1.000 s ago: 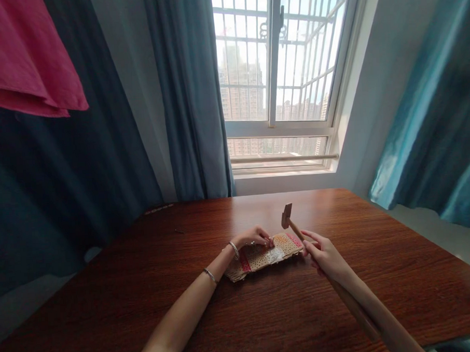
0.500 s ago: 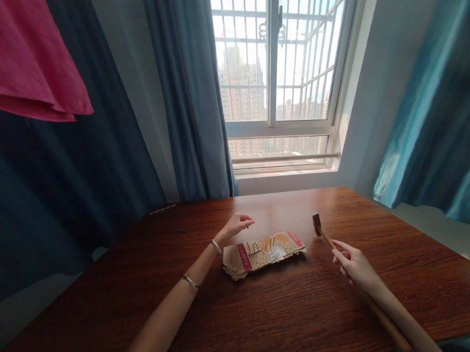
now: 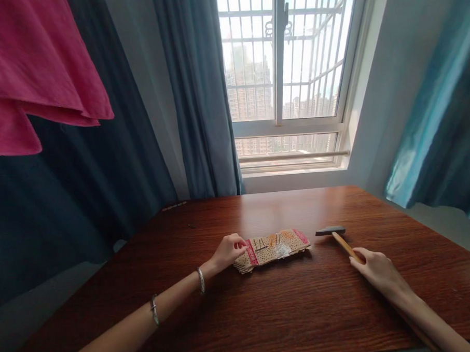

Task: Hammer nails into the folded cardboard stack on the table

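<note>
A flattened stack of cardboard (image 3: 267,253), tan with red bands and dotted with many small holes, lies in the middle of the table. Several nails (image 3: 277,239) stand upright in it, and one lies flat across its top. My left hand (image 3: 227,250) is over the cardboard's left end, thumb and fingers pinched together; whatever is between them is too small to make out. To the right, my right hand (image 3: 381,273) grips the wooden handle of a hammer (image 3: 341,240). The hammer's dark head is low over the table, right of the cardboard.
The brown wooden table (image 3: 303,308) reaches back to a barred window (image 3: 291,121). A small dark nail-like piece (image 3: 191,226) lies toward the back left. Blue curtains (image 3: 201,105) hang around, and pink cloth (image 3: 39,65) hangs at upper left.
My left hand has come down and toward me, from behind the cardboard to its left end. The hammer has turned so its head lies sideways and lower. The view has shifted slightly left.
</note>
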`<state>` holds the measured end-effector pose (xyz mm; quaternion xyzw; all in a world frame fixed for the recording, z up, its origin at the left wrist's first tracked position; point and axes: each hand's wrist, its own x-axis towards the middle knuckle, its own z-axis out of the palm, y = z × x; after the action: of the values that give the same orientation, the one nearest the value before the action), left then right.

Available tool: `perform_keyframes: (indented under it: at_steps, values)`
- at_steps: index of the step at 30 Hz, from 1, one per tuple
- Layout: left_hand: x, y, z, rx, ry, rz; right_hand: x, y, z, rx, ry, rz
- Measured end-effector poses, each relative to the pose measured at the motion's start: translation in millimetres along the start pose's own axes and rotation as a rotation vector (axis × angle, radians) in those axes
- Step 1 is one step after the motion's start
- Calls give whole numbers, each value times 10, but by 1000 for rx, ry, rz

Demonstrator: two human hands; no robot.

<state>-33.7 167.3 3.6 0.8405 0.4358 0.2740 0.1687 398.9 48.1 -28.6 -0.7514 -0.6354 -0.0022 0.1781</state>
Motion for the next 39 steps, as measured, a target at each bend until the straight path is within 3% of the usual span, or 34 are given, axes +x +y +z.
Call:
perform_keyframes:
  at_steps: [7,17,33,39]
  values:
    - [43,158,125,34,-64,5,-34,-46,-5,-79,7,-113]
    - [111,167,186,43,-50,6,-103,-88,14,-135,32,-171]
    - [97,148,301,-14,-34,-82,-152,-164,46,-305,83,-107]
    - [125,85,377,-34,-73,-147,-148,-354,-158,-364,165,-84]
